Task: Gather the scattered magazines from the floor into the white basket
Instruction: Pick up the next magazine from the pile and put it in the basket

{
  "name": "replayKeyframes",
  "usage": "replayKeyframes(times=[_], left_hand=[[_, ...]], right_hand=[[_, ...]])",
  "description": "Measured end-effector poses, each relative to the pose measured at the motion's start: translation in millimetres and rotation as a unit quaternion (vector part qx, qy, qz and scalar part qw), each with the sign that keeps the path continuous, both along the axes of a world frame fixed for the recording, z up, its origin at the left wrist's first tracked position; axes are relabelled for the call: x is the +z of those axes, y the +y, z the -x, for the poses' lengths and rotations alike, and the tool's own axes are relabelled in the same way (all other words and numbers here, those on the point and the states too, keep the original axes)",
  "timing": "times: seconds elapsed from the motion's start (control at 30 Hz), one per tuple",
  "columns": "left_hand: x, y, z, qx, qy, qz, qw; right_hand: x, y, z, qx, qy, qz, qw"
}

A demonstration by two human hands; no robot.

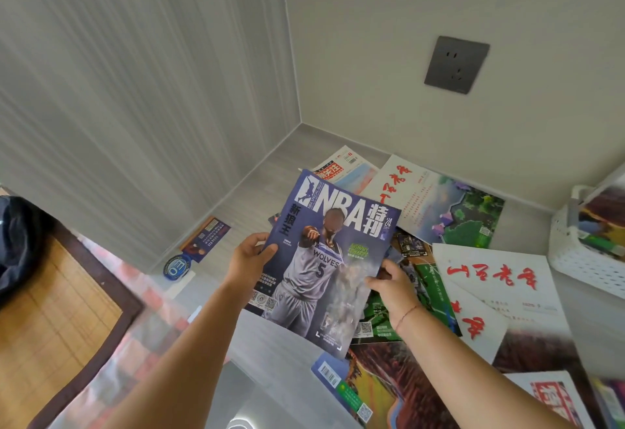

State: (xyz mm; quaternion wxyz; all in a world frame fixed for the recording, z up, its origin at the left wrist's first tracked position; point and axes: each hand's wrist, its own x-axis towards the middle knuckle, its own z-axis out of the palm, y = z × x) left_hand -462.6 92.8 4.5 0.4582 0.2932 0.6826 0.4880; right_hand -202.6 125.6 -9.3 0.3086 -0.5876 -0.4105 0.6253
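Left hand [248,261] and right hand [389,281] grasp the NBA magazine [324,259] at frame centre. White basket [575,259], right edge, already holds some. Many magazines [500,279] remain on the floor.

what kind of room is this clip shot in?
Most likely a room corner in a home. Clues: a wall socket low on a plain white wall, a woven mat with a dark border on the floor, and a white basket beside scattered magazines.

Your path to the white basket [575,259] at 3 o'clock was open above the floor magazines [500,279]; walls [406,56] blocked 12 o'clock.
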Motion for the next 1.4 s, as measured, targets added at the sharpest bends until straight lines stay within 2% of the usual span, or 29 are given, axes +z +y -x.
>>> replayKeyframes(times=[0.07,0.17,0.23,0.3,0.47,0.6,0.73,0.9,1.17,1.4], left_hand=[[16.9,3.1,-4.9,-0.017,-0.017,-0.035,0.999],[41.8,10.2,-19.2,-0.045,-0.035,-0.070,0.996],[56.2,16.4,-32.6,-0.061,-0.038,-0.083,0.994],[66.1,22.5,-48.1,-0.066,-0.042,-0.090,0.993],[75.4,42.1,-97.9,-0.066,-0.093,-0.098,0.989],[78.9,70.5,-156.8,-0.106,-0.075,-0.082,0.988],[85.9,103.6,-233.2,-0.189,-0.017,-0.090,0.978],[106.0,148.9,-342.5,-0.231,0.083,-0.097,0.965],[141.0,199.9,-473.1,-0.260,0.086,-0.121,0.954],[108.5,224.2,-509.2,-0.254,0.112,-0.094,0.956]], right_hand=[[3.8,2.5,-3.7,-0.033,0.089,0.039,0.995],[13.0,6.3,-11.6,-0.109,0.234,0.078,0.963],[19.8,10.2,-21.3,-0.143,0.271,0.088,0.948],[27.0,13.7,-33.2,-0.145,0.274,0.079,0.947],[49.1,25.7,-83.5,-0.116,0.185,0.006,0.976],[71.9,35.6,-153.5,-0.147,0.097,-0.071,0.982],[89.7,46.0,-239.3,-0.200,0.020,-0.143,0.969],[115.8,55.7,-346.0,-0.249,-0.062,-0.192,0.947],[165.9,83.2,-470.2,-0.315,-0.168,-0.255,0.899],[137.2,107.4,-498.1,-0.327,-0.185,-0.212,0.902]])
